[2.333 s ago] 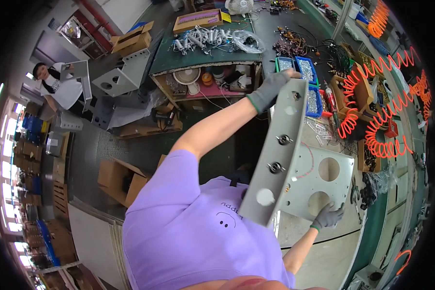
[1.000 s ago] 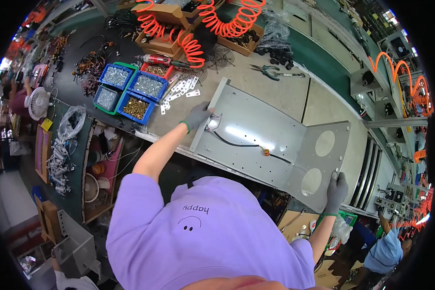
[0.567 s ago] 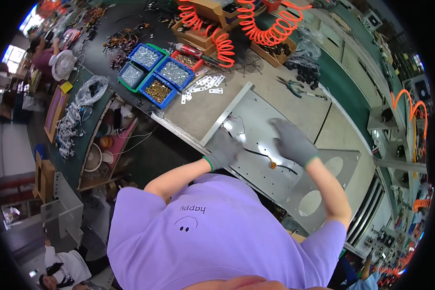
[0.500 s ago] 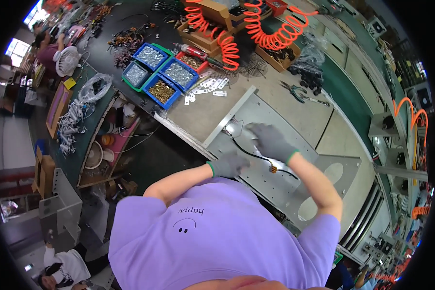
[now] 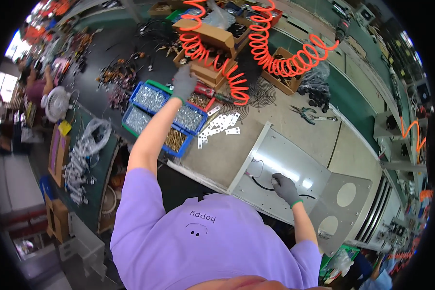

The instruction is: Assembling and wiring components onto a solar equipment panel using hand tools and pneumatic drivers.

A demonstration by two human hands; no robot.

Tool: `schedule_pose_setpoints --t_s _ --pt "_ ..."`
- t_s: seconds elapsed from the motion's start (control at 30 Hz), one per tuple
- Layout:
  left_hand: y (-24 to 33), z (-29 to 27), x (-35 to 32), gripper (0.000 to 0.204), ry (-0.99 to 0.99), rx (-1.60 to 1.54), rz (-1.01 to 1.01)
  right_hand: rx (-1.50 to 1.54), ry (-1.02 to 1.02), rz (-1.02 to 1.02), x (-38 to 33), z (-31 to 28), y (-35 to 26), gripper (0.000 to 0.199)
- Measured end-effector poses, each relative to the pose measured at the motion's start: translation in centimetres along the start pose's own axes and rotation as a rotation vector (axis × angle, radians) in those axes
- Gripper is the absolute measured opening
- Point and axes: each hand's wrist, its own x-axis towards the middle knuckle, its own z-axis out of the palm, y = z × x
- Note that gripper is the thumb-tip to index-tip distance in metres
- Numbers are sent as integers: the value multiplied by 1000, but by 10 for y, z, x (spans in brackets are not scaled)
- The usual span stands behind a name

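My left hand point(image 5: 184, 82), in a grey glove, is stretched far out over the blue bins of small metal parts point(image 5: 166, 116). It is at the edge of a cardboard box point(image 5: 212, 36) and beside a red tool point(image 5: 204, 90); nothing shows in it. My right hand point(image 5: 285, 187), also gloved, rests on the grey sheet-metal panel point(image 5: 295, 169) lying on the bench. Its fingertips are on a black cable point(image 5: 257, 182) that runs under the hand. Whether the fingers pinch the cable is hidden.
Orange coiled air hoses point(image 5: 275, 58) hang over the bench. Small white metal brackets point(image 5: 220, 126) lie near the bins, and pliers point(image 5: 307, 113) lie further right. A round wire fan guard point(image 5: 263, 94) and boxes of parts stand behind. A small fan point(image 5: 55, 104) stands at the left.
My left hand has left the panel and reached up and away to the bins and box. My right hand has stayed on the panel near the black cable.
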Motion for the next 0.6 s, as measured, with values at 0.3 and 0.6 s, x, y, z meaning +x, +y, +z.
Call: schedule_pose_setpoints --t_s 0.3,0.6 --pt "-79 98 118 35 -499 612 -187 540 288 231 -2 58 -86 51" --pt "-58 107 111 51 -686 538 -9 307 275 436 56 81 -131 81"
